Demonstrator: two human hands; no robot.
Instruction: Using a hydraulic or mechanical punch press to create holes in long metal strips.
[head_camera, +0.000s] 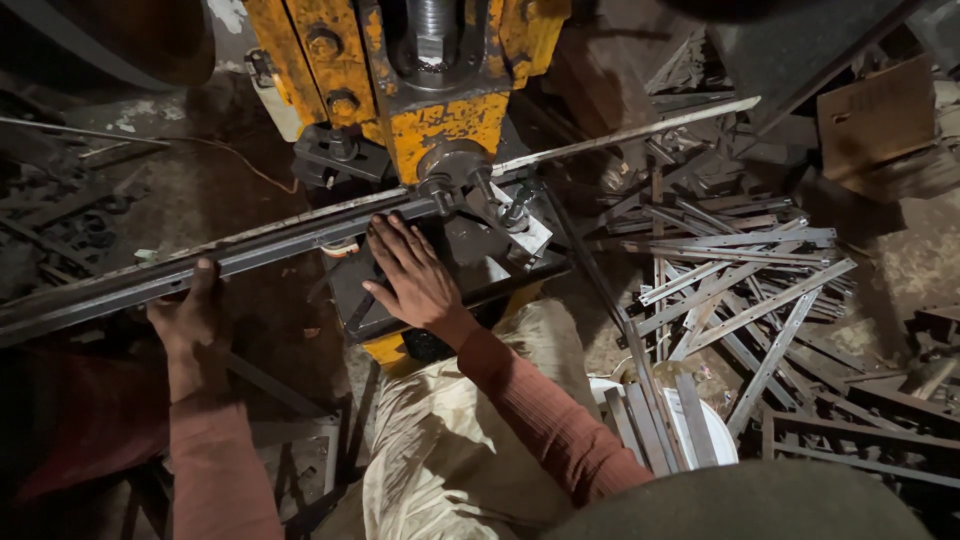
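Head view | left hand (190, 315) grips long steel bar (250, 245) lying across yellow press (440, 110) | right hand (415, 275) open, flat on bar beside punch (452, 165) | risk: fingers so near punch could be crushed

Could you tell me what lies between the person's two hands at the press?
In the head view, a stretch of the long steel bar spans between the left hand and right hand; below it is dark, littered floor.
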